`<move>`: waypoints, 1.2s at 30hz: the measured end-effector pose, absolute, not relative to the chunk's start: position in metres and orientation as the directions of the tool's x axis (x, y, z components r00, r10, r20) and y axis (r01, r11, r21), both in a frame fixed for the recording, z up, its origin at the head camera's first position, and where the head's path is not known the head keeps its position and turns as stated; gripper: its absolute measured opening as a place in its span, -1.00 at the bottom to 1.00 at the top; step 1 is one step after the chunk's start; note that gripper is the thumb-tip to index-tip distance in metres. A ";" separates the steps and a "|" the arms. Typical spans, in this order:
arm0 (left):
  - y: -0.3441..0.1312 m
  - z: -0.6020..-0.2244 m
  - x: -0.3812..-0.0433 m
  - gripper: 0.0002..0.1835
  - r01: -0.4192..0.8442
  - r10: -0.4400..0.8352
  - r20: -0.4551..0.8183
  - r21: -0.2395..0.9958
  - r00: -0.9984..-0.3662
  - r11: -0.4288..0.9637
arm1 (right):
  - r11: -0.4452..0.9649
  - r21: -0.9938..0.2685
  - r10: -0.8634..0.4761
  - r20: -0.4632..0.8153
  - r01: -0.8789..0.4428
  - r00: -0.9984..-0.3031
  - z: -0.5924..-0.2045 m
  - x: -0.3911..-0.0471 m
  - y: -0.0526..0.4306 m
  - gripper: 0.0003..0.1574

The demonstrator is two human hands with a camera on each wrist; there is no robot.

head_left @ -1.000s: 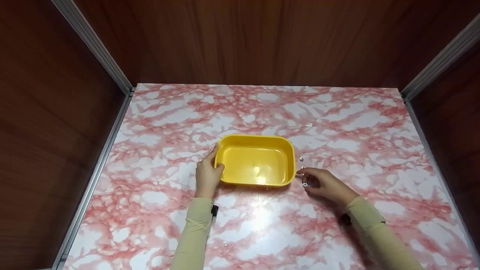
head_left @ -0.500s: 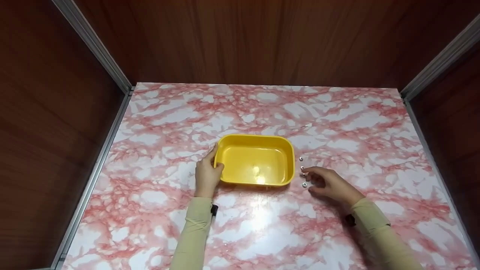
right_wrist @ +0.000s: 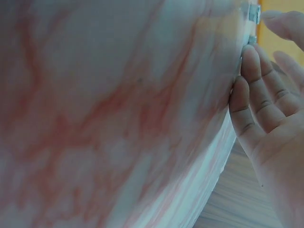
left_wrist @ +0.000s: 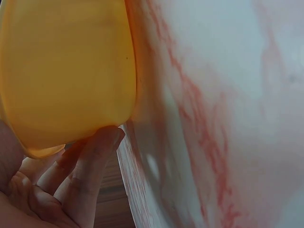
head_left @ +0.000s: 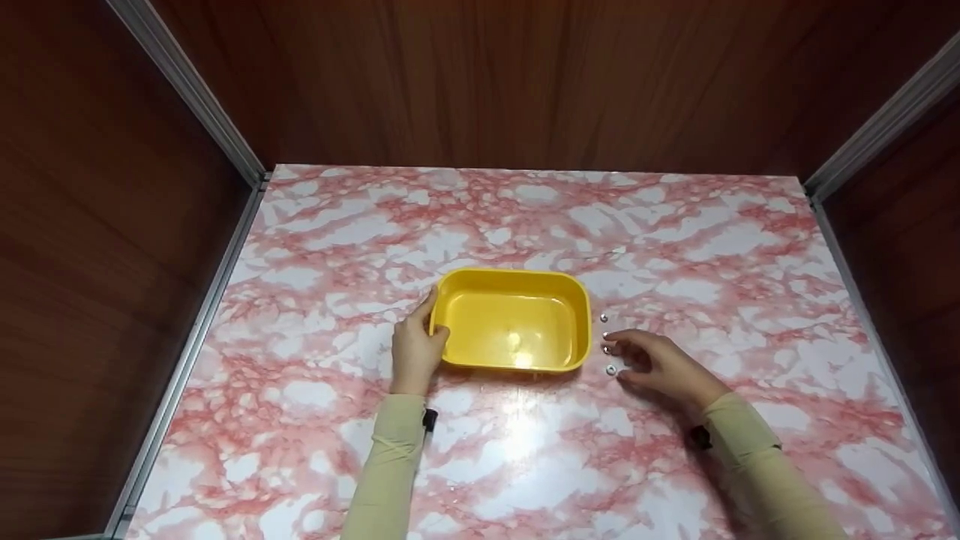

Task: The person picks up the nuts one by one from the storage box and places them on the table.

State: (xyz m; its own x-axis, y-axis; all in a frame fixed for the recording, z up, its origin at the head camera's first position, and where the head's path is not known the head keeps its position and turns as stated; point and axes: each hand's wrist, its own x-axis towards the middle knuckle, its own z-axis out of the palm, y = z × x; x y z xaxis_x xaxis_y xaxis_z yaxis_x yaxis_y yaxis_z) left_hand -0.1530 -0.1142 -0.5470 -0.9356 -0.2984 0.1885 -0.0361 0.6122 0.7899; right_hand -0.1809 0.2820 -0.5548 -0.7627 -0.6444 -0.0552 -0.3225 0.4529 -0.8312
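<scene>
A yellow plastic tub [head_left: 510, 326] sits on the marbled table. My left hand [head_left: 417, 349] grips its left end, thumb over the rim and fingers along the outer wall; the left wrist view shows those fingers [left_wrist: 88, 171] against the tub's wall. Just right of the tub, several small metal nuts [head_left: 611, 370] lie in a short row. My right hand [head_left: 660, 367] is beside this row, fingertips down at the middle nuts and thumb near the closest one. In the right wrist view, thumb and fingers stand apart, with nuts [right_wrist: 255, 14] near their tips and nothing visibly held.
The red-and-white marbled table [head_left: 300, 435] extends around the tub. Dark wooden panels [head_left: 480, 82] enclose it at the back and both sides, with metal strips [head_left: 202, 97] along the corners.
My right hand has drawn slightly right, away from the tub, and its index fingertip has shifted from beside the tub's wall to the middle nuts. The left hand and tub have stayed put.
</scene>
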 end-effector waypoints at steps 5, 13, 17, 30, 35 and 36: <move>-0.115 -0.547 -0.153 -0.30 -0.037 -0.301 0.194 0.784 -0.934 0.620 | 0.473 -0.822 -0.632 -0.067 -0.316 -0.772 -0.554 -0.180 0.281 -0.27; -0.117 -0.548 -0.155 -0.29 -0.041 -0.303 0.195 0.778 -0.933 0.627 | 0.464 -0.822 -0.627 -0.043 -0.329 -0.777 -0.542 -0.175 0.280 -0.29; -0.116 -0.549 -0.155 -0.31 -0.035 -0.301 0.200 0.778 -0.932 0.627 | 0.437 -0.844 -0.627 -0.037 -0.312 -0.778 -0.527 -0.168 0.278 -0.29; -0.116 -0.549 -0.154 -0.34 -0.041 -0.281 0.197 0.748 -0.939 0.663 | 0.425 -0.864 -0.579 -0.030 -0.270 -0.814 -0.525 -0.159 0.290 -0.36; -0.118 -0.550 -0.154 -0.39 -0.015 -0.266 0.232 0.726 -0.936 0.688 | 0.416 -0.835 -0.572 0.067 -0.359 -0.817 -0.534 -0.161 0.305 -0.44; -0.119 -0.550 -0.153 -0.39 -0.009 -0.262 0.237 0.725 -0.936 0.689 | 0.425 -0.819 -0.571 0.088 -0.385 -0.817 -0.535 -0.162 0.308 -0.45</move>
